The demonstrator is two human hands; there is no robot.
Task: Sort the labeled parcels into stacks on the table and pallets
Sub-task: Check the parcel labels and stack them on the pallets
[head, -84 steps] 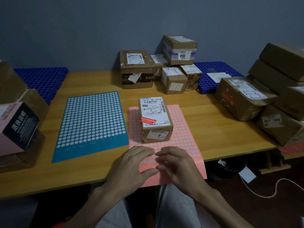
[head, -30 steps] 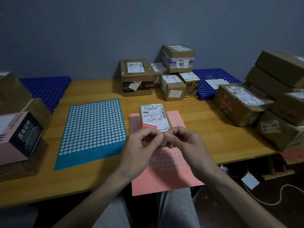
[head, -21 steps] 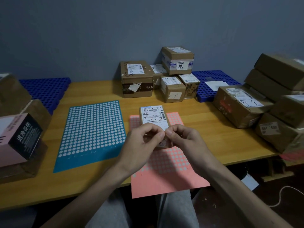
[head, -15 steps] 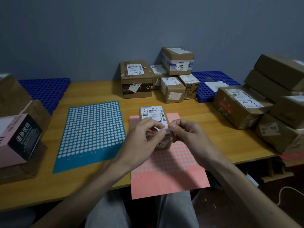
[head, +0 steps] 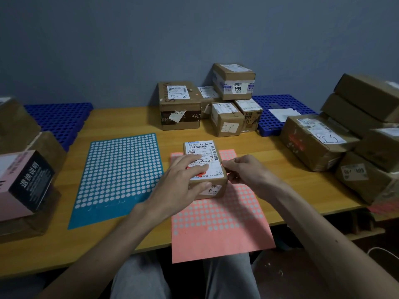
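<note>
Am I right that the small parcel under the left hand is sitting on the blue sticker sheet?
Not quite: the head view shows the small parcel sitting on the pink sticker sheet, while the blue sticker sheet lies beside it to the left. The left hand does rest on top of it.

The bench [head: 269, 169] has two dotted sheets on it, one blue sheet [head: 121, 169] and one pink sheet [head: 220, 234]. There are two blue pallets, the left pallet [head: 58, 119] and the right pallet [head: 278, 104]. One middle parcel [head: 200, 147] sits alone, five parcels are in the back pile [head: 179, 108], at least five in the right pile [head: 313, 147], and about four in the left pile [head: 23, 182].
</note>
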